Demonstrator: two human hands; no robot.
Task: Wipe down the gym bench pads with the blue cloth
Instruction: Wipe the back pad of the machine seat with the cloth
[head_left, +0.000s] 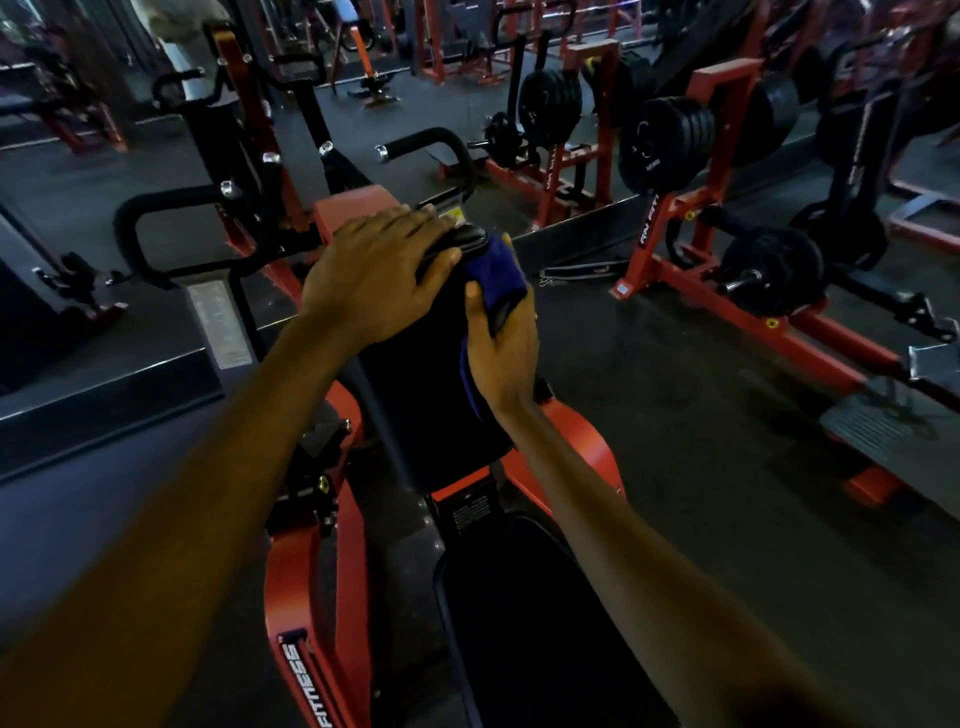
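Note:
A black upright chest pad stands on a red machine frame in front of me. My left hand lies over the pad's top left corner, fingers spread and bent over the edge. My right hand holds the blue cloth against the pad's right side near the top, thumb on the pad's face. A strip of the cloth hangs down under my palm. Below, the black seat pad is partly hidden by my right forearm.
The red frame carries a fitness logo at the bottom. Black padded handles stick out left and behind the pad. A red rack with black weight plates stands to the right. Dark rubber floor lies between them.

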